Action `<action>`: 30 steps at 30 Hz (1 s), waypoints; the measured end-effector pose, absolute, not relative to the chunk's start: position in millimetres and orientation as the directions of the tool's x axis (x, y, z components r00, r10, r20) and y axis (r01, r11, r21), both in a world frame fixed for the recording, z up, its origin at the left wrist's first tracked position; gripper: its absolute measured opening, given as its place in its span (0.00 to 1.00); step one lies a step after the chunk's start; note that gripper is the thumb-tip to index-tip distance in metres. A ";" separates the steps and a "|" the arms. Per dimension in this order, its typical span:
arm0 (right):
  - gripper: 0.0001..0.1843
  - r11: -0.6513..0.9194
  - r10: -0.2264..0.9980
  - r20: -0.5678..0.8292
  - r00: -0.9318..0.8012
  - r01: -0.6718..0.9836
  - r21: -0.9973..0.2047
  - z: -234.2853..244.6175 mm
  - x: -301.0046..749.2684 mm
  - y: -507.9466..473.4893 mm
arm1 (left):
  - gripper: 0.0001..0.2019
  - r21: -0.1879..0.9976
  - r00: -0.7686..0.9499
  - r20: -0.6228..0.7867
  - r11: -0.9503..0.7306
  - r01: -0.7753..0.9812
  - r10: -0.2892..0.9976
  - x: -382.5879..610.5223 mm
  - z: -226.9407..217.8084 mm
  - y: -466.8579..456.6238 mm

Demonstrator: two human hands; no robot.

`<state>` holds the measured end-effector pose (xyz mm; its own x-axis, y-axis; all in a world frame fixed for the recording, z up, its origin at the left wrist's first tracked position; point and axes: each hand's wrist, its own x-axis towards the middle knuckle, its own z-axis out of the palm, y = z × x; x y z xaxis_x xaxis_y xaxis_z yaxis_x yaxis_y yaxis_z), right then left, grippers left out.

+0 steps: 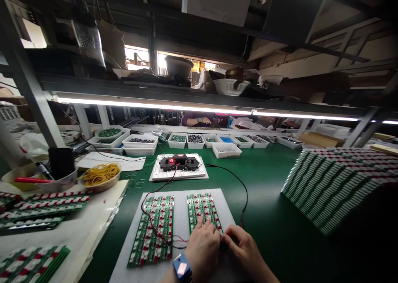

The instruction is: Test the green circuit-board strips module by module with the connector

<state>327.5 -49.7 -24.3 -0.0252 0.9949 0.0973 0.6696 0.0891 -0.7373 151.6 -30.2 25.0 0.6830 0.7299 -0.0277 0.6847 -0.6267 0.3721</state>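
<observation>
My left hand, with a blue wristwatch on its wrist, rests its fingertips on a green LED circuit board panel. My right hand sits at that panel's lower right edge, fingers drawn together. Thin red and black wires run from a black test unit on a white jig and disappear under both hands. A second green panel lies to the left on the same white foam sheet. What the fingertips touch is hidden.
A tall stack of boards stands to the right. Further boards lie at left, beside a bowl of yellow rubber bands and a black cup. White component trays line the far bench, where a co-worker's hand shows.
</observation>
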 end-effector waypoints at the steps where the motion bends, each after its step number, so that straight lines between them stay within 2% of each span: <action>1: 0.24 0.093 0.995 0.095 -0.033 0.665 -0.741 -23.7 328.2 -49.7 | 0.15 0.371 0.684 -0.032 -0.627 0.685 0.729 151.7 24.8 -30.0; 8: 0.24 0.124 0.991 0.073 -0.108 0.601 -0.789 -17.0 333.8 -50.6 | 0.14 0.357 0.675 -0.018 -0.626 0.693 0.737 150.9 21.0 -29.6; 13: 0.19 0.123 0.991 0.069 -0.114 0.581 -0.805 -23.0 336.9 -48.7 | 0.13 0.375 0.669 -0.014 -0.616 0.693 0.743 151.8 22.1 -31.4; 20: 0.16 0.121 0.992 0.080 -0.099 0.541 -0.833 -26.2 338.2 -48.9 | 0.15 0.289 0.677 -0.034 -0.641 0.711 0.736 156.8 19.3 -32.9; 27: 0.19 0.089 0.996 0.066 -0.062 0.511 -0.855 -9.3 333.2 -51.9 | 0.09 0.421 0.658 0.000 -0.596 0.683 0.753 145.3 27.7 -27.8; 30: 0.17 0.103 0.995 0.080 -0.066 0.518 -0.849 -2.6 327.2 -52.8 | 0.06 0.416 0.620 0.054 -0.582 0.699 0.783 136.3 39.8 -24.7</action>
